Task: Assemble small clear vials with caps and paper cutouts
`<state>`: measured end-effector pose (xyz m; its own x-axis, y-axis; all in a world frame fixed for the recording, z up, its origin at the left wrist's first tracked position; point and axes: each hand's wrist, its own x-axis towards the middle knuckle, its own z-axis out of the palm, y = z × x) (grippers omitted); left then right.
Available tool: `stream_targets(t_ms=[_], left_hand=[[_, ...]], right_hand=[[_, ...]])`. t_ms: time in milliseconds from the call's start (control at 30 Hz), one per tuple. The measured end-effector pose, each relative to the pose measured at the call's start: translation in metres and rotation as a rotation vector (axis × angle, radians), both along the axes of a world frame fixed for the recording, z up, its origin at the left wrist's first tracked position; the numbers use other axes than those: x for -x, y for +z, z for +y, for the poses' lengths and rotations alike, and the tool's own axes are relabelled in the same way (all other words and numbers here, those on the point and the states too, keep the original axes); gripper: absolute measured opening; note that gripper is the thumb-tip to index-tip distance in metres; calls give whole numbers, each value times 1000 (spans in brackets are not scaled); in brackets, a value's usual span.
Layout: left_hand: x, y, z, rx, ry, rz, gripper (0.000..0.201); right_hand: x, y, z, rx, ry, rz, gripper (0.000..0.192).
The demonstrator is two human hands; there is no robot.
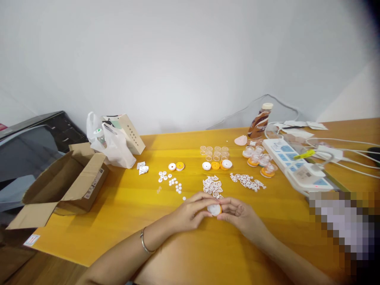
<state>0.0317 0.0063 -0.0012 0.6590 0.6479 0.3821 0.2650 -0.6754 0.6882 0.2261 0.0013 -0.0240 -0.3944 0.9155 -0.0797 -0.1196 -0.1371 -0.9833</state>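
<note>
Pinching a small round white-and-orange plastic cap (214, 209) between both hands' fingers (204, 207), we worked.
It seemed light, stiff, slippery; fingers closed narrowly on its rim above the yellow table (124, 206).

A plain white wall (178, 59) stood behind a yellow wooden table (124, 206) — evenly lit, without hard shadows. At the left edge sat a dark glossy cabinet (32, 138); a brown floor (18, 265) showed below the table's corner.

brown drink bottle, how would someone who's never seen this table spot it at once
Look to the far right of the yellow table, by the wall, just behind the white power strip. The brown drink bottle stands there, the only tall upright thing, with a cream cap.
</note>
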Motion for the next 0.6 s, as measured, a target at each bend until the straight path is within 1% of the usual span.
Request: stream_targets(t_ms=[133,267,367,600], left_hand=[[2,2,2,20,-6,4,36],[2,1,2,19,18,-2,36],[2,1,3,5,38,4,37],[5,7,1,-43,15,98,43]], right_hand=[[0,-1,0,7,4,-11,26],[1,-1,-1,-9,29,-15,27],[2,-2,-1,6,8,-12,28],[4,-3,0,-12,21,-37,29]])
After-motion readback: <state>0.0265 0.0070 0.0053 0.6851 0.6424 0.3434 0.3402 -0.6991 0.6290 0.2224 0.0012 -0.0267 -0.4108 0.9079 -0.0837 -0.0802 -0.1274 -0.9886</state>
